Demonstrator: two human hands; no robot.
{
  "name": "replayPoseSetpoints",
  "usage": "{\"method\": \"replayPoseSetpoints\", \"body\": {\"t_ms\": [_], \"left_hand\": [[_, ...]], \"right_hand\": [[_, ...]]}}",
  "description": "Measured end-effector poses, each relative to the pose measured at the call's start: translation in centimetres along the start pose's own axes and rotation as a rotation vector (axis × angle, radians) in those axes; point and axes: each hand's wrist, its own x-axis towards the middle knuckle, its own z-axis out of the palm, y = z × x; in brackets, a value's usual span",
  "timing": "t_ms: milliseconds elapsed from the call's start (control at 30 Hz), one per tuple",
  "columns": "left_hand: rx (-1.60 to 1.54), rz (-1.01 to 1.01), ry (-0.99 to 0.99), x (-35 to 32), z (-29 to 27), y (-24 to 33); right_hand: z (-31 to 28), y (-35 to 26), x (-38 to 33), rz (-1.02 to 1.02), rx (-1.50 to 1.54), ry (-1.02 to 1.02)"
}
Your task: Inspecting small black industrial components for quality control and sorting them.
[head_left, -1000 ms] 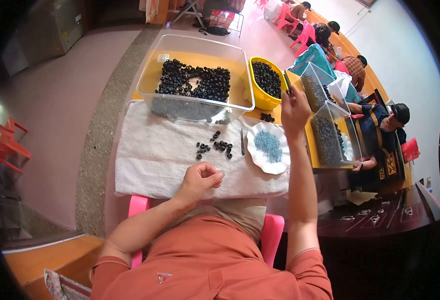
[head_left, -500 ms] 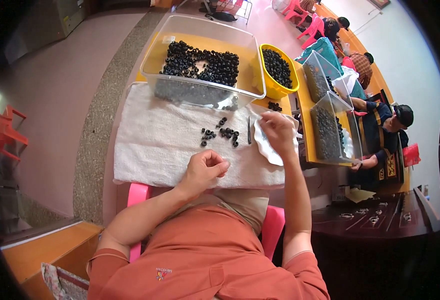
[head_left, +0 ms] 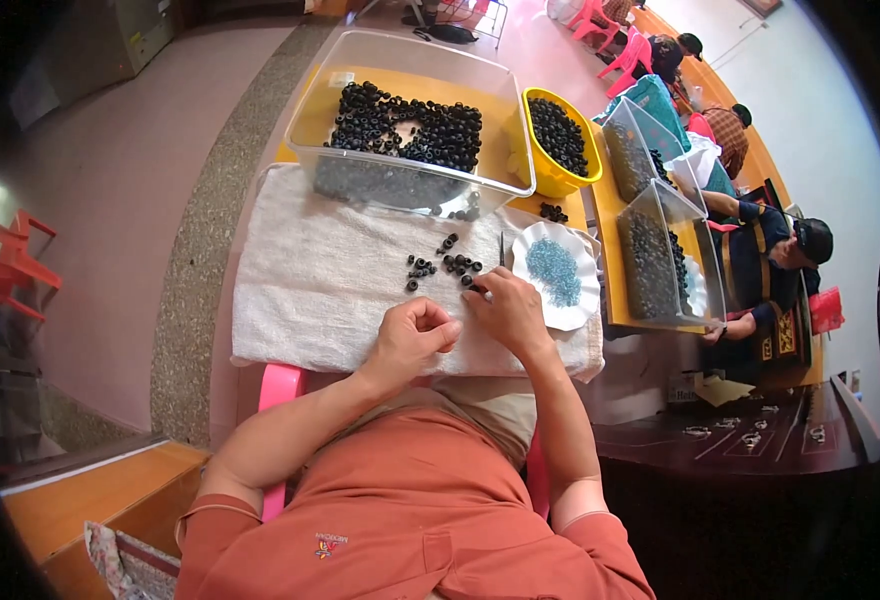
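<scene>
Above the near part of the white towel [head_left: 300, 290], my left hand [head_left: 415, 335] is closed in a pinch; anything between its fingertips is too small to make out. My right hand [head_left: 512, 315] is closed too, its thumb and finger pinching at a small black ring-shaped part [head_left: 468, 282] at the near edge of a loose group. More of these black parts [head_left: 421, 268] lie just left of it. Partly behind my right hand is a dark, thin pointed tool [head_left: 502, 248]. To its right, a white wavy-edged dish [head_left: 582, 312] holds tiny pale blue beads [head_left: 554, 268].
Beyond the towel stands a clear bin [head_left: 310, 130] of black parts, with a yellow tub [head_left: 560, 185] of them beside it. A few black parts [head_left: 554, 213] lie near the tub. Clear boxes [head_left: 650, 270] stand at right, where another person [head_left: 770, 240] sits.
My right hand has moved left and nearer, from over the dish to the black parts, uncovering the blue beads. My left hand has stayed in place.
</scene>
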Motion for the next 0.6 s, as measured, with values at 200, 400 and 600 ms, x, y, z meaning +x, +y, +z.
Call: {"method": "replayPoseSetpoints", "body": {"t_ms": [200, 400, 600], "left_hand": [[-0.006, 0.000, -0.006, 0.0, 0.0, 0.2], [-0.011, -0.011, 0.012, -0.1, 0.1, 0.2], [-0.019, 0.002, 0.013, 0.0, 0.0, -0.2]], "right_hand": [[0.1, -0.1, -1.2, -0.019, 0.175, 0.035], [-0.6, -1.4, -2.8, -0.002, 0.508, 0.144], [0.2, -0.7, -3.7, 0.074, 0.683, 0.106]]}}
